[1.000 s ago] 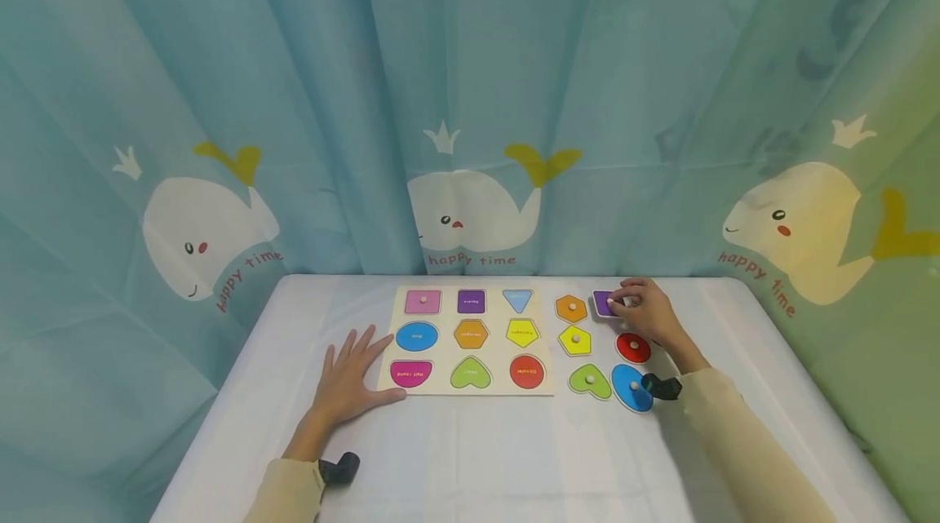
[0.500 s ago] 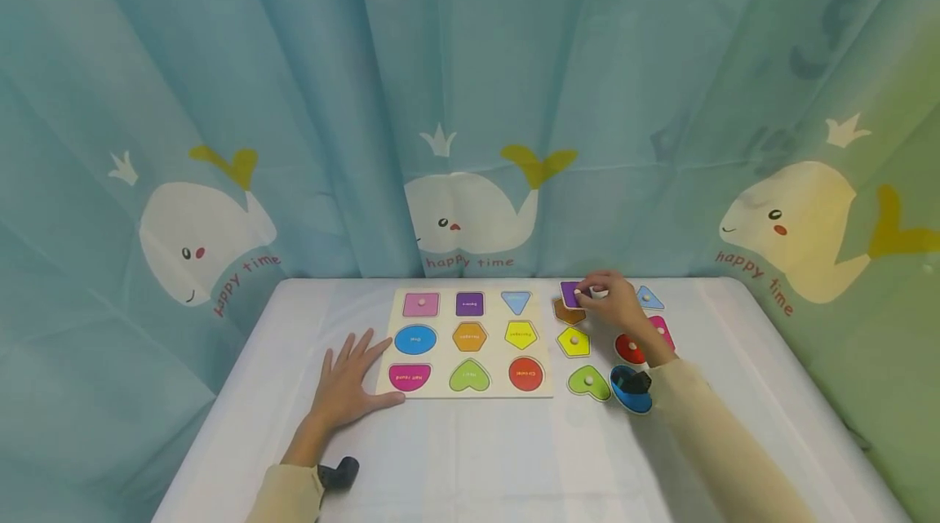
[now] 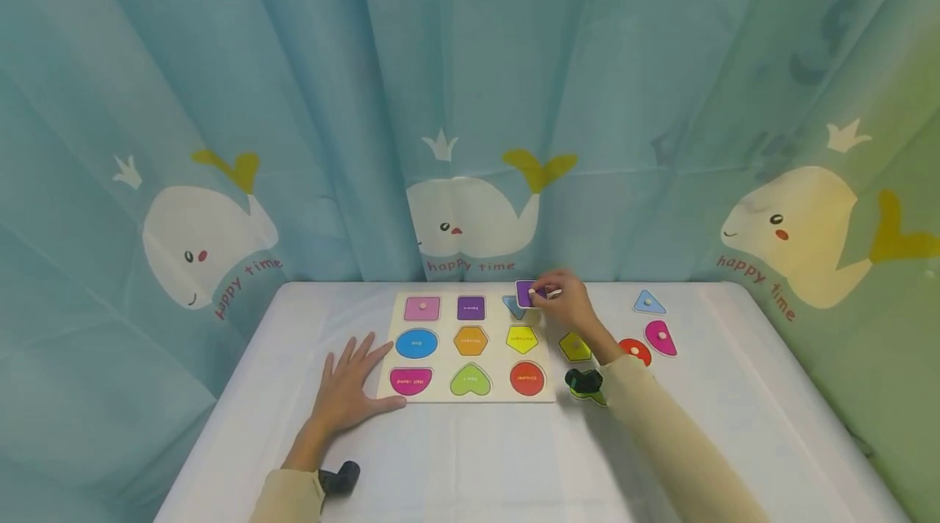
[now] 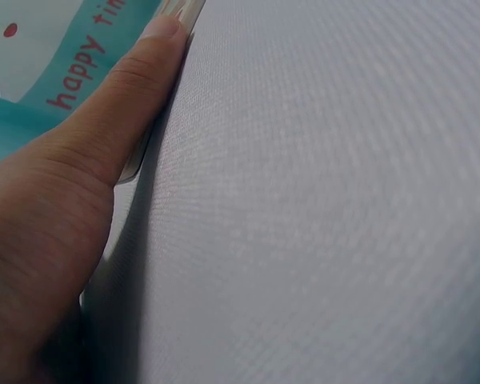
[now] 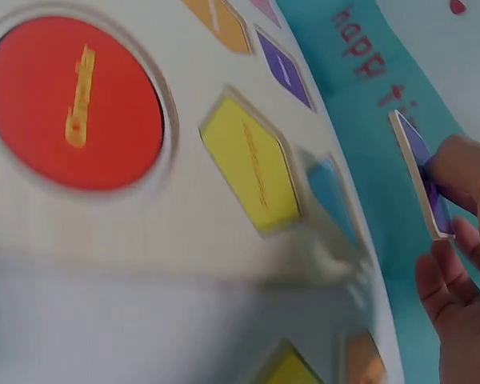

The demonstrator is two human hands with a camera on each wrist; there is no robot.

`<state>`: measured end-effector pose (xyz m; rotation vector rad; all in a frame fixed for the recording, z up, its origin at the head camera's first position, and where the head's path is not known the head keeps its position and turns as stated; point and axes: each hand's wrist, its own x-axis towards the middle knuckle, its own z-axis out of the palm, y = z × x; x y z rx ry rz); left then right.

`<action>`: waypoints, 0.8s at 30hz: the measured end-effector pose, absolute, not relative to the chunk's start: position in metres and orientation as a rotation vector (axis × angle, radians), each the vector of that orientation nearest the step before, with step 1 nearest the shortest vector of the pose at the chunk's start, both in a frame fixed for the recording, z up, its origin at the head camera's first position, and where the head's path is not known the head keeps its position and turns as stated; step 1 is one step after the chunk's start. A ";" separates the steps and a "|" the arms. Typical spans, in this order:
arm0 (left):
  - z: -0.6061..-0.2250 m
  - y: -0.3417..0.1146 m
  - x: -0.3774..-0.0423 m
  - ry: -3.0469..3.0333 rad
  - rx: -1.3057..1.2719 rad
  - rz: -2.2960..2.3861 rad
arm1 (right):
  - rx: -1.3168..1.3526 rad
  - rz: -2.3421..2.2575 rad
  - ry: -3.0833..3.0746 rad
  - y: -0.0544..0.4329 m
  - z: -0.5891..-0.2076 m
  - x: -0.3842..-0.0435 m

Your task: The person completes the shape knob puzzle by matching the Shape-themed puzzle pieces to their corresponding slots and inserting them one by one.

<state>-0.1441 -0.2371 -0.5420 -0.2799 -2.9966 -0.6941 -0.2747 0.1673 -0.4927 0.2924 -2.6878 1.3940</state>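
Note:
A purple square puzzle piece (image 3: 525, 294) is pinched by its knob in my right hand (image 3: 573, 311), held up over the far right corner of the puzzle board (image 3: 495, 360). In the right wrist view the piece (image 5: 422, 172) appears edge-on, raised off the board. It overlaps the blue triangle recess in the head view. The purple square recess (image 3: 471, 308) lies to its left. My left hand (image 3: 348, 388) rests with fingers spread at the board's left edge, its thumb (image 4: 140, 80) along the near corner. A pink piece with a knob (image 3: 422, 308) sits in the board's far left recess.
Right of the board lie knobbed pieces: a blue triangle (image 3: 649, 302), a magenta half round (image 3: 661, 338), a red circle (image 3: 636, 350), a yellow pentagon (image 3: 574, 347) and a green heart (image 3: 587, 397), partly hidden by the right arm. A whale-print curtain (image 3: 470, 99) hangs behind the table.
My right hand has carried the purple square piece leftward, from among the loose pieces on the right to above the board. The left hand has stayed at the board's left edge.

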 end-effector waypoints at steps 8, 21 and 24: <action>-0.541 -0.238 -0.145 -3.023 -0.277 -0.685 | 0.214 1.459 -2.699 0.127 -0.502 -0.281; -0.538 -0.236 -0.142 -3.020 -0.261 -0.691 | 0.317 1.466 -2.693 0.077 -0.516 -0.284; -0.537 -0.236 -0.142 -3.022 -0.264 -0.693 | 0.346 1.437 -2.687 0.071 -0.518 -0.284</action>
